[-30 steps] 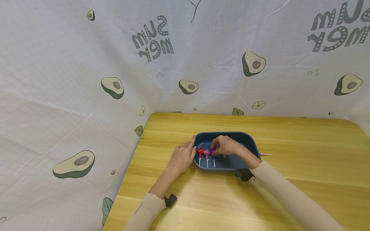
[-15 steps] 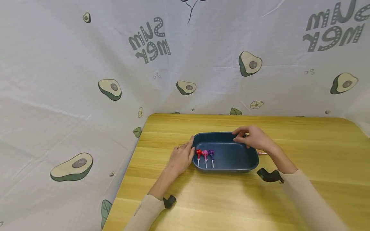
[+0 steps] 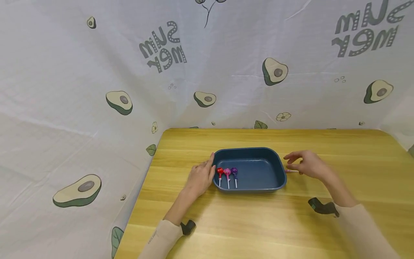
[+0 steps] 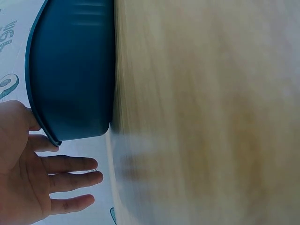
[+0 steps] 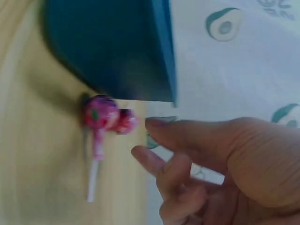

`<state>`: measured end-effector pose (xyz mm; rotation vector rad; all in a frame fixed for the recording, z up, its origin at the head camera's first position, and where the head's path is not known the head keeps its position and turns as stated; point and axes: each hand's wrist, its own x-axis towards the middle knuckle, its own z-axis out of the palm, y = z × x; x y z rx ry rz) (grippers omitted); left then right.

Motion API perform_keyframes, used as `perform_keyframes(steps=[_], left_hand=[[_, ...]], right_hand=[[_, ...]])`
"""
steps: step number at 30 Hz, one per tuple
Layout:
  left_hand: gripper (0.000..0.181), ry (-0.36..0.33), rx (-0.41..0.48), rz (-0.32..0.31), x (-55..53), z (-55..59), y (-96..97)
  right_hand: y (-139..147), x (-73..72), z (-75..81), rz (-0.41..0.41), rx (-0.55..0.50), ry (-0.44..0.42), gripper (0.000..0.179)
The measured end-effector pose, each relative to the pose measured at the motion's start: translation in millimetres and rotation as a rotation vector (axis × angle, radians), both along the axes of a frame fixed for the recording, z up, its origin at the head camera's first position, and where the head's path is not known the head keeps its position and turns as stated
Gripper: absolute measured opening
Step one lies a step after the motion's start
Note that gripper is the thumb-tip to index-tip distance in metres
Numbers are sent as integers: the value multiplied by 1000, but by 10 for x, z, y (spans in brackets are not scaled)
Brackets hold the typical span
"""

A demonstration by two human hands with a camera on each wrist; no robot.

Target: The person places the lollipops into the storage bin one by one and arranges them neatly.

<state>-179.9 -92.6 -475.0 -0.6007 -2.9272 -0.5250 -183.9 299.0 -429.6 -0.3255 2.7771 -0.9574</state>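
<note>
My left hand (image 3: 198,177) rests at the left end of a dark blue tray (image 3: 258,174), fingers straight, touching the rim. In the left wrist view the thumb and index finger are at the rim, and the other fingers stretch out below it. Inside the tray, a red lollipop (image 3: 220,171), a pink lollipop (image 3: 227,172) and a purple lollipop (image 3: 234,171) lie side by side at the left. My right hand (image 3: 307,164) is just beyond the tray's right end, thumb and index apart, near a pink-wrapped lollipop (image 5: 101,112). Behind that one shows another reddish lollipop head (image 5: 125,121).
The wooden table (image 3: 245,223) extends around the tray. A white cloth (image 3: 239,64) printed with avocados hangs behind it and along the left side. Black wrist-camera mounts (image 3: 323,207) stick out below the wrists.
My right hand has let go of the purple lollipop in the tray, risen over the right rim and moved right to the lollipops outside. The left hand stays at the rim.
</note>
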Motion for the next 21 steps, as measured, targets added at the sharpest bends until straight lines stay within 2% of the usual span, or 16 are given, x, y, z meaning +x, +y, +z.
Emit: perform_keyframes(steps=[4,8,12,21], left_hand=[[55,0,6,3,-5,-18,-12],[54,27,9,-8,-7,-19,-9],[54,48,16,-12,-11,-7,-5],[54,21,20,-5,-6,-1,-18]], right_hand=[[-47,-53,-167,77,46,31,38],[-76,-97,-265,116,77,92,32],[-107,-125,-286,118,74,113,25],[-94,-148,-295,108,110,122,16]])
